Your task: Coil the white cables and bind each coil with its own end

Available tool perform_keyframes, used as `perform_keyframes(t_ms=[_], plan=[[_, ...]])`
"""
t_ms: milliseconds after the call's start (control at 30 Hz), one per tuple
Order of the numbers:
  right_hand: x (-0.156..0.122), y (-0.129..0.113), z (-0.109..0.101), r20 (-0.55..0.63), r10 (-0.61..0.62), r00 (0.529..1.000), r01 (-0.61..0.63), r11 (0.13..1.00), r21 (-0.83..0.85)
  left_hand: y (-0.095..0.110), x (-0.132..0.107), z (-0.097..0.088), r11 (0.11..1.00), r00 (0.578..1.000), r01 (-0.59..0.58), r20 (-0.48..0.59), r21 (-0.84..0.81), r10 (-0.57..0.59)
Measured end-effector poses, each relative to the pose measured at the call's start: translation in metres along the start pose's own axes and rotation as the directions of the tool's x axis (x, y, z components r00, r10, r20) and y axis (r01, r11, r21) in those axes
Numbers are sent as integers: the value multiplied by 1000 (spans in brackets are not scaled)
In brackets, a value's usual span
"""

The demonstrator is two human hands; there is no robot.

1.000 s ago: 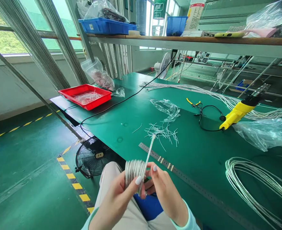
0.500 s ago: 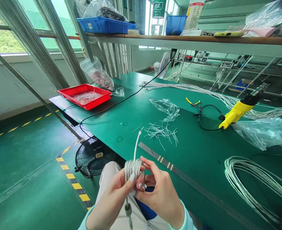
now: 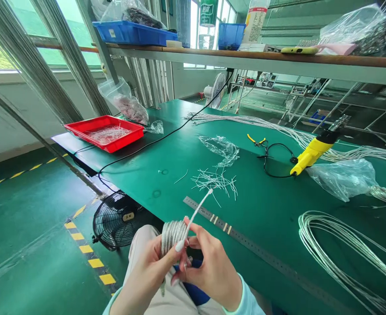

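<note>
Head view, hands point(image 3: 209, 280) gripping silver cable coil point(image 3: 172, 236)

I see a silver wire coil point(image 3: 171, 236), a red tray point(image 3: 123, 142) beyond it, and black-and-yellow striped floor tape point(image 3: 87, 249) left of it.

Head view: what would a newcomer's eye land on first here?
First, the coil of silver cable gripped in the left hand, low in the middle of the view, with the right hand close beside it. Next come the bright red tray at the far end of the green bench and the yellow heat gun to the right.
</note>
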State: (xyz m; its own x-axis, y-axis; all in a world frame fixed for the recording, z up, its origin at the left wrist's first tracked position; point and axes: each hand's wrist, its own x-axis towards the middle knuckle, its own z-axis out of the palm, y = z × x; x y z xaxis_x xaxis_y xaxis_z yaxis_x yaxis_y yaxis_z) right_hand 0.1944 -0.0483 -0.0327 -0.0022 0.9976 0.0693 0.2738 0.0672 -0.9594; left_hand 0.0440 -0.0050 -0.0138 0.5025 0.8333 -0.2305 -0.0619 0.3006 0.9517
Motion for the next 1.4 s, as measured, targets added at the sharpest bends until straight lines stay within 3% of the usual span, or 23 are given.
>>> perform_keyframes(t_ms=[67,100,133,167,267,367,433,533,667,800,900,967,1100,1267,1400], plan=[[10,16,-14,-20,3,1000,-5,993,-119,2,2,-6,995,997,-27,-74,-92,20],[17,26,-22,-101,49,994,-71,972,-224,3,2,-11,987,993,-39,-115,-153,22],[24,36,-32,-243,103,964,-195,900,-391,4,3,-16,974,989,-53,-148,-219,20],[32,47,-42,-344,129,930,-285,844,-455,5,3,-22,955,985,-68,-174,-289,17],[53,75,-62,-503,141,853,-441,710,-549,7,2,-38,837,984,-104,-179,-537,7],[63,91,-64,-529,108,842,-475,615,-630,7,0,-45,610,980,-156,-198,-777,-1],[65,95,-58,-521,84,849,-468,576,-670,6,1,-46,485,975,-192,-221,-853,-1],[64,93,-51,-518,51,854,-455,556,-696,6,2,-44,424,977,-197,-211,-884,14],[53,72,-52,-483,-5,876,-372,630,-681,5,1,-46,466,980,-182,-196,-866,18],[25,34,-56,-377,-112,920,-162,765,-624,3,0,-47,557,987,-143,-159,-818,19],[2,7,-56,-229,-285,931,167,889,-426,2,0,-44,648,989,-103,-148,-755,-14],[-7,-5,-54,-151,-390,908,317,878,-359,2,-1,-40,736,991,-67,-131,-674,-29],[-15,-15,-46,-112,-476,872,382,806,-451,0,-2,-33,883,997,-40,-77,-468,4],[-18,-13,-34,-71,-477,876,377,769,-517,-5,-6,-29,938,997,-63,9,-340,71],[-17,-12,-26,-49,-491,870,394,750,-532,-9,-10,-28,969,991,-9,130,-247,43]])
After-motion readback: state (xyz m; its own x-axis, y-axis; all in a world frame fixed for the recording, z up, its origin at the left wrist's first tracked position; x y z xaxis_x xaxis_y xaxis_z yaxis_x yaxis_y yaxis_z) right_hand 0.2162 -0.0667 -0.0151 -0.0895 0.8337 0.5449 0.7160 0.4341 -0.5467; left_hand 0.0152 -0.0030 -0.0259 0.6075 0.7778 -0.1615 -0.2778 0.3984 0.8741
